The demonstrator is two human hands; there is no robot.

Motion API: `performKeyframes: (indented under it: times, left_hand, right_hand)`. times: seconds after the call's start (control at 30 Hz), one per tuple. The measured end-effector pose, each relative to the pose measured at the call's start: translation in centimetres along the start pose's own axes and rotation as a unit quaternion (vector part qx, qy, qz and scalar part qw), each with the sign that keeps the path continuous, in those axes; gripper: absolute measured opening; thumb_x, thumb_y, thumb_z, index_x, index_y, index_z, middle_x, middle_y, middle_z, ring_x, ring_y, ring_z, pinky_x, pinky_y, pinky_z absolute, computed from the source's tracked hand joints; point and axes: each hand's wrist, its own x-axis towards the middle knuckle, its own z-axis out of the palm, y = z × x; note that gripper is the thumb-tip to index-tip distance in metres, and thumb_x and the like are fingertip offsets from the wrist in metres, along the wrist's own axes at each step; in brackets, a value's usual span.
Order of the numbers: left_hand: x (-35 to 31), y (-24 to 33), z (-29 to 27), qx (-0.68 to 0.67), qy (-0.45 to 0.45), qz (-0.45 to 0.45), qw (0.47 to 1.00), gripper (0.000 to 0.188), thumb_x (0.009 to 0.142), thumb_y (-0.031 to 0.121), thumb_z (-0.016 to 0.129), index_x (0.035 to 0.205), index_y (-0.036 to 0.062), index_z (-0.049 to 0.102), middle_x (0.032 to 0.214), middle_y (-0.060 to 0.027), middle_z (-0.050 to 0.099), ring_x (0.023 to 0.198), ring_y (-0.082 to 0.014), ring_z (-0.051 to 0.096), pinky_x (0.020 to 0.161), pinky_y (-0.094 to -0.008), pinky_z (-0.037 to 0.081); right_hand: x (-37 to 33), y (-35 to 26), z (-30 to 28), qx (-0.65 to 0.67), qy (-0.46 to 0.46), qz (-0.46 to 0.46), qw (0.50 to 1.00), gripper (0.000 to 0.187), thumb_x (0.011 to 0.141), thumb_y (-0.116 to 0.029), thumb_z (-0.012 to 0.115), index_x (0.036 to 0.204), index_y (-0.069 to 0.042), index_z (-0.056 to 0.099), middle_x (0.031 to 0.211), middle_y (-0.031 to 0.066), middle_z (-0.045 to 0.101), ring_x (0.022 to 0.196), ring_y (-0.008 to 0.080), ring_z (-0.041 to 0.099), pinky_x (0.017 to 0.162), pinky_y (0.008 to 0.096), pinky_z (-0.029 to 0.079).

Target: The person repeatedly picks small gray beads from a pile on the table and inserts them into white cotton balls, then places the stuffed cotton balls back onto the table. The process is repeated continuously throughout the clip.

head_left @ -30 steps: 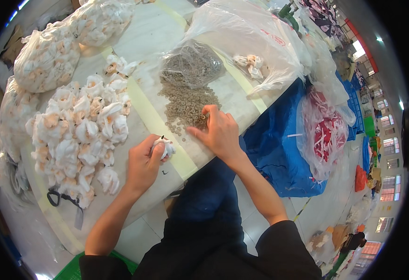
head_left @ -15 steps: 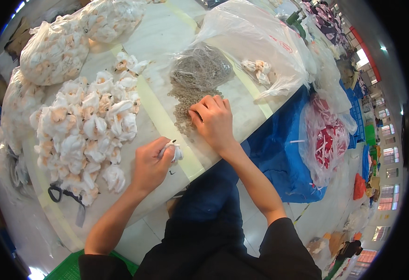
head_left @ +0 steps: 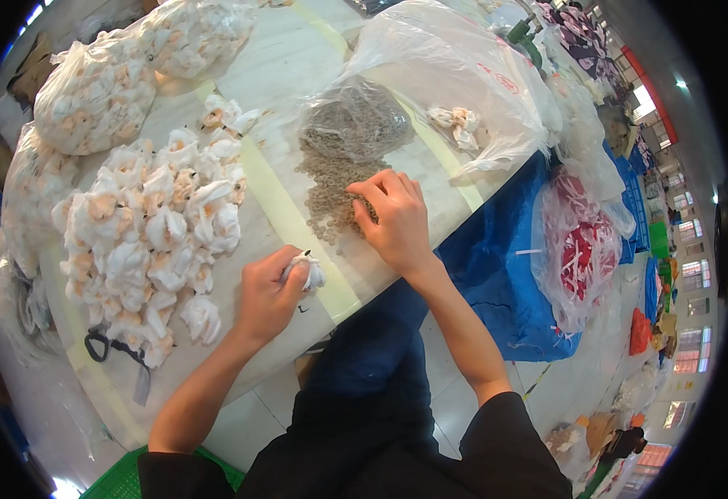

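Close to the near edge of the pale table [head_left: 256,62], the left hand [head_left: 268,293] is closed around a small white cloth flower [head_left: 315,276], thumb pressed over it, so that its dark tip [head_left: 306,253] pokes out at the top, seemingly to leave that end exposed. Just ahead and to the right, the right hand [head_left: 397,218] bends its fingers over the edge of a heap of small brownish rings [head_left: 326,187], as suits pieces so tiny; whether one is between the fingertips cannot be told. The heap lies by the near side of a clear bag [head_left: 364,112], probably so that loose rings sit within easy reach. To the left, more white flowers [head_left: 152,241] lie piled, perhaps to separate them from the rings, with a strip of yellow tape [head_left: 276,200] running between the two heaps.
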Motion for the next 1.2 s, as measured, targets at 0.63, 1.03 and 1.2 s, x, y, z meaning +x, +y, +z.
performKeyframes:
  times: [0.63,1.03,1.2]
  left_hand:
    - [0.0,0.5,0.0,-0.028,-0.008,-0.02,0.999,0.018,0.102,0.012,0.06,0.094,-0.0005,0.07,0.067,-0.0055,0.063,0.06,-0.0091,0.056,0.057,-0.029,0.045]
    - [0.1,0.6,-0.1,-0.022,-0.012,-0.02,0.999,0.019,0.102,0.015,0.06,0.096,-0.0006,0.07,0.069,-0.0069,0.064,0.061,-0.0104,0.058,0.058,-0.0297,0.046]
    - [0.0,0.6,0.0,-0.025,-0.013,-0.02,0.999,0.021,0.103,0.015,0.059,0.096,-0.0017,0.07,0.07,-0.0054,0.064,0.061,-0.0087,0.056,0.057,-0.0278,0.045]
  right_hand:
    - [0.1,-0.3,1.4,-0.047,-0.024,0.019,0.998,0.011,0.084,-0.018,0.082,0.092,-0.012,0.075,0.095,0.0034,0.064,0.097,0.0254,0.061,0.088,0.0411,0.045]
    - [0.5,-0.2,2.2,-0.027,-0.015,0.015,0.999,0.009,0.086,-0.012,0.08,0.092,-0.01,0.075,0.093,0.0036,0.064,0.094,0.0258,0.062,0.087,0.04,0.047]
    - [0.4,-0.1,1.5,0.013,0.02,0.022,0.999,0.007,0.087,-0.01,0.078,0.092,-0.009,0.074,0.093,0.0043,0.064,0.093,0.0266,0.063,0.085,0.0401,0.048]
